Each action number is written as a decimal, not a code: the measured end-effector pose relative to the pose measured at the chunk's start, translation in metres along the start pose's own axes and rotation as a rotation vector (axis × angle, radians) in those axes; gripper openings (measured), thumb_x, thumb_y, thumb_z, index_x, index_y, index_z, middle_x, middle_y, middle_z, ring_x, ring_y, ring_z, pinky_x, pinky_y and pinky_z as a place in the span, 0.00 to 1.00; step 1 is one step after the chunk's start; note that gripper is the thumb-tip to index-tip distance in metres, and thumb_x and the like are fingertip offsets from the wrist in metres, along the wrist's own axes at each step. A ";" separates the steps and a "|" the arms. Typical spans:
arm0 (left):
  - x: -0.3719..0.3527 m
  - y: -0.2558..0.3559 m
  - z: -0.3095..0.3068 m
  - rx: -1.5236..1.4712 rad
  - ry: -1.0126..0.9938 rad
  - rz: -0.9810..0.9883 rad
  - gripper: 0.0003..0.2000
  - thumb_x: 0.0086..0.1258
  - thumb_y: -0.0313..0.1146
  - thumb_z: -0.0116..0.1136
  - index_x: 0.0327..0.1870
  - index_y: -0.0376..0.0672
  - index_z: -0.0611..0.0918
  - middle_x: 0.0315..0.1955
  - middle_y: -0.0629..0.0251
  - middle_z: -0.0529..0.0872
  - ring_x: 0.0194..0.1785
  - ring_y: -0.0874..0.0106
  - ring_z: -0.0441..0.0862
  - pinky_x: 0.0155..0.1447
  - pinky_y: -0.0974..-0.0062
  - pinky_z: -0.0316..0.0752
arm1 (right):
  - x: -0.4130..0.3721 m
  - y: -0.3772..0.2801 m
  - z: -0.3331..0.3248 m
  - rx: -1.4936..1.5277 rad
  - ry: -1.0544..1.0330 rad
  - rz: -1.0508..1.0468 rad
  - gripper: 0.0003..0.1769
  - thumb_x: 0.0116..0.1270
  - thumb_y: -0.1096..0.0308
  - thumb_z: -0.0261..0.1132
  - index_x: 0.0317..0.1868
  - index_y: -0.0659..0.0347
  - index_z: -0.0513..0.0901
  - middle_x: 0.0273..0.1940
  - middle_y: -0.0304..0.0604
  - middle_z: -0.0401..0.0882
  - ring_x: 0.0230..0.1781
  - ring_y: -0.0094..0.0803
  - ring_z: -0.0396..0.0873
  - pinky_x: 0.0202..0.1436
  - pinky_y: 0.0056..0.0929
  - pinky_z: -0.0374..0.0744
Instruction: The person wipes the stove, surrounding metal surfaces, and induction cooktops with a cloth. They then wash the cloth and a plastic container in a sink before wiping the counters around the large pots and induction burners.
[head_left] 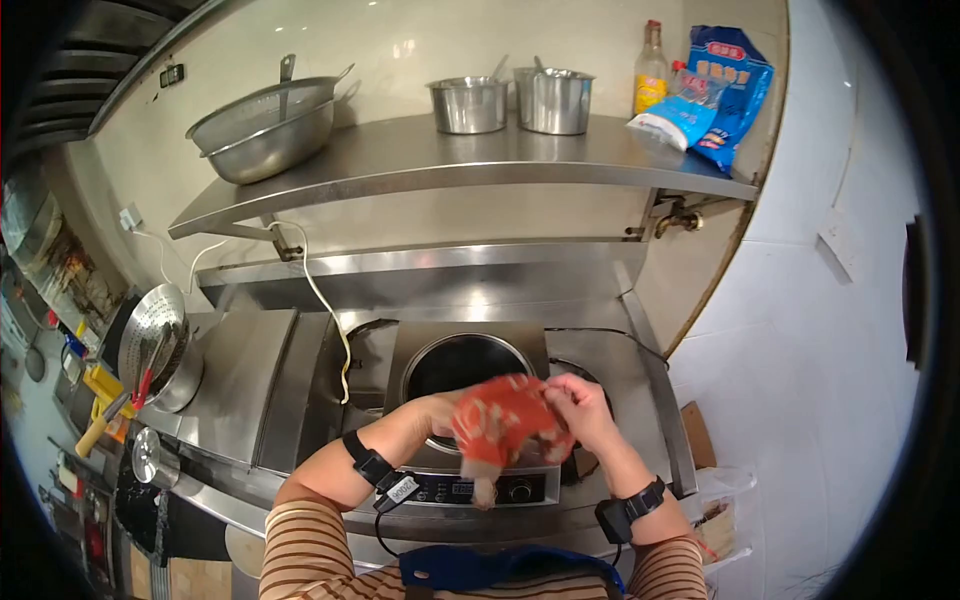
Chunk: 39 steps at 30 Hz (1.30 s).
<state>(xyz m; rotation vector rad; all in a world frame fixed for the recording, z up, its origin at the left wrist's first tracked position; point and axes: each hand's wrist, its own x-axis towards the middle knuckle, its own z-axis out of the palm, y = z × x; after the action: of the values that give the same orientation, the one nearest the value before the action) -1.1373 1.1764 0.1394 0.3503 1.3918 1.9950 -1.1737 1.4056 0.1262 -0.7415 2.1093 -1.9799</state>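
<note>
A red cloth with a pale pattern [505, 422] hangs bunched in front of the black wok-shaped cooktop [455, 360], and its lower corners dangle over the control panel [435, 490]. My right hand [583, 408] pinches the cloth's upper right edge between thumb and fingers. On the other side, my left hand [438, 412] reaches behind the cloth. Its fingers are hidden there, but the cloth drapes over them and looks held. Both hands are above the front part of the cooker.
A steel shelf [390, 165] above carries a large bowl with a strainer [265, 130], two steel pots [555, 100], a bottle [651, 75] and blue bags [728, 90]. At left stand a perforated strainer [155, 320] and a metal cup [152, 460]. A tap [680, 220] juts from the wall.
</note>
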 end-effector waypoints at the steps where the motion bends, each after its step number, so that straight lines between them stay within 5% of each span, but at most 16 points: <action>1: -0.003 0.007 -0.012 0.320 -0.022 0.227 0.22 0.61 0.28 0.61 0.58 0.42 0.72 0.52 0.67 0.76 0.53 0.76 0.72 0.56 0.74 0.71 | 0.008 0.019 -0.001 0.151 0.034 0.041 0.05 0.65 0.72 0.61 0.39 0.65 0.80 0.28 0.33 0.79 0.29 0.14 0.73 0.31 0.16 0.72; 5: -0.037 0.041 -0.065 0.743 0.367 0.636 0.37 0.50 0.45 0.67 0.64 0.48 0.66 0.60 0.66 0.70 0.62 0.67 0.66 0.68 0.65 0.58 | 0.006 0.089 -0.053 -0.055 0.281 0.195 0.06 0.66 0.71 0.60 0.38 0.65 0.80 0.30 0.38 0.81 0.30 0.22 0.78 0.34 0.23 0.77; 8: -0.064 0.059 -0.160 0.917 0.936 0.680 0.34 0.55 0.56 0.58 0.62 0.49 0.68 0.59 0.65 0.71 0.63 0.63 0.66 0.68 0.60 0.59 | -0.040 0.154 -0.128 -0.976 0.521 0.027 0.06 0.56 0.74 0.63 0.36 0.62 0.81 0.33 0.49 0.81 0.30 0.42 0.80 0.35 0.35 0.78; 10: -0.057 0.079 -0.227 0.628 1.058 0.660 0.29 0.66 0.55 0.50 0.63 0.48 0.66 0.59 0.62 0.72 0.61 0.61 0.69 0.65 0.59 0.66 | -0.080 0.174 -0.164 -1.124 0.652 0.263 0.07 0.52 0.74 0.63 0.34 0.59 0.81 0.35 0.49 0.80 0.35 0.48 0.77 0.40 0.39 0.77; 11: -0.046 0.092 -0.240 -0.020 0.961 0.637 0.29 0.66 0.54 0.51 0.63 0.48 0.66 0.59 0.62 0.72 0.60 0.61 0.70 0.64 0.59 0.67 | -0.101 0.189 -0.177 -1.363 0.724 0.265 0.06 0.53 0.73 0.63 0.33 0.62 0.81 0.38 0.50 0.78 0.42 0.47 0.75 0.47 0.42 0.74; 13: -0.042 0.082 -0.323 -0.043 0.875 0.612 0.28 0.63 0.45 0.58 0.62 0.47 0.66 0.58 0.62 0.72 0.58 0.61 0.71 0.62 0.62 0.69 | -0.144 0.210 -0.204 -1.417 0.683 0.575 0.18 0.56 0.67 0.62 0.49 0.59 0.76 0.50 0.55 0.73 0.56 0.56 0.65 0.58 0.49 0.66; 14: -0.016 0.089 -0.331 0.393 1.237 0.405 0.32 0.60 0.38 0.60 0.66 0.48 0.61 0.59 0.59 0.71 0.60 0.59 0.69 0.61 0.55 0.68 | -0.163 0.223 -0.212 -1.436 0.642 0.708 0.25 0.57 0.65 0.62 0.57 0.57 0.72 0.56 0.58 0.69 0.61 0.59 0.61 0.61 0.52 0.63; 16: 0.024 0.058 -0.422 0.930 1.295 0.512 0.43 0.54 0.39 0.62 0.70 0.45 0.51 0.67 0.46 0.57 0.70 0.52 0.53 0.67 0.47 0.54 | -0.187 0.225 -0.206 -1.461 0.650 1.000 0.37 0.57 0.58 0.64 0.66 0.53 0.60 0.64 0.58 0.57 0.64 0.57 0.57 0.62 0.54 0.63; 17: 0.052 0.059 -0.401 1.724 1.441 0.611 0.44 0.53 0.40 0.63 0.70 0.41 0.50 0.67 0.44 0.55 0.72 0.49 0.49 0.69 0.48 0.51 | -0.187 0.216 -0.202 -1.462 0.660 1.143 0.43 0.57 0.54 0.65 0.71 0.50 0.55 0.68 0.59 0.51 0.66 0.56 0.56 0.63 0.56 0.62; 18: 0.072 0.059 -0.378 1.589 1.517 -0.033 0.50 0.47 0.41 0.64 0.70 0.36 0.47 0.70 0.37 0.39 0.74 0.45 0.33 0.63 0.29 0.37 | -0.185 0.207 -0.195 -1.443 0.617 1.177 0.46 0.56 0.54 0.66 0.71 0.51 0.52 0.68 0.60 0.51 0.65 0.58 0.55 0.63 0.57 0.61; 21: 0.096 0.039 -0.400 1.838 1.655 0.003 0.50 0.49 0.49 0.63 0.69 0.35 0.50 0.70 0.39 0.42 0.73 0.42 0.33 0.58 0.22 0.34 | -0.174 0.187 -0.182 -1.430 0.502 1.169 0.55 0.50 0.54 0.68 0.73 0.53 0.44 0.66 0.62 0.52 0.65 0.61 0.55 0.62 0.61 0.57; 25: 0.111 0.034 -0.406 2.332 1.330 -0.038 0.39 0.56 0.45 0.58 0.69 0.42 0.58 0.71 0.47 0.45 0.73 0.45 0.39 0.59 0.25 0.42 | -0.207 0.219 -0.198 -1.512 0.468 0.946 0.61 0.41 0.58 0.70 0.73 0.58 0.43 0.63 0.60 0.55 0.62 0.61 0.57 0.61 0.58 0.58; 31: 0.204 0.066 -0.329 2.625 0.428 0.065 0.35 0.60 0.44 0.53 0.70 0.54 0.58 0.72 0.61 0.48 0.74 0.52 0.44 0.62 0.34 0.53 | -0.204 0.203 -0.196 -1.415 0.439 0.970 0.64 0.37 0.67 0.70 0.73 0.57 0.40 0.65 0.64 0.54 0.63 0.61 0.56 0.65 0.55 0.55; 35: 0.332 0.053 -0.286 2.771 0.209 0.462 0.33 0.61 0.43 0.50 0.70 0.56 0.59 0.72 0.67 0.49 0.74 0.62 0.46 0.65 0.43 0.57 | -0.202 0.203 -0.197 -1.419 0.463 0.919 0.60 0.36 0.70 0.67 0.73 0.57 0.44 0.63 0.63 0.57 0.58 0.60 0.62 0.62 0.53 0.61; 37: 0.409 0.045 -0.252 2.765 0.240 0.631 0.31 0.61 0.41 0.50 0.69 0.56 0.61 0.71 0.70 0.53 0.73 0.63 0.50 0.66 0.51 0.59 | -0.173 0.162 -0.194 -1.471 0.259 1.088 0.47 0.56 0.52 0.63 0.71 0.58 0.51 0.62 0.55 0.64 0.57 0.51 0.67 0.61 0.45 0.65; 39: 0.470 0.040 -0.225 2.708 0.301 0.830 0.29 0.61 0.38 0.50 0.67 0.56 0.64 0.70 0.73 0.58 0.72 0.64 0.55 0.67 0.59 0.61 | -0.186 0.179 -0.200 -1.597 0.282 0.956 0.49 0.53 0.53 0.65 0.72 0.57 0.51 0.60 0.58 0.65 0.53 0.50 0.70 0.56 0.46 0.70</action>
<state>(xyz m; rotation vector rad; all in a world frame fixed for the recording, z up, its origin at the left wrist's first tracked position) -1.6262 1.3128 0.0148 1.6898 3.2783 -1.1532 -1.1443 1.6683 -0.0650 0.5146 2.9596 0.2895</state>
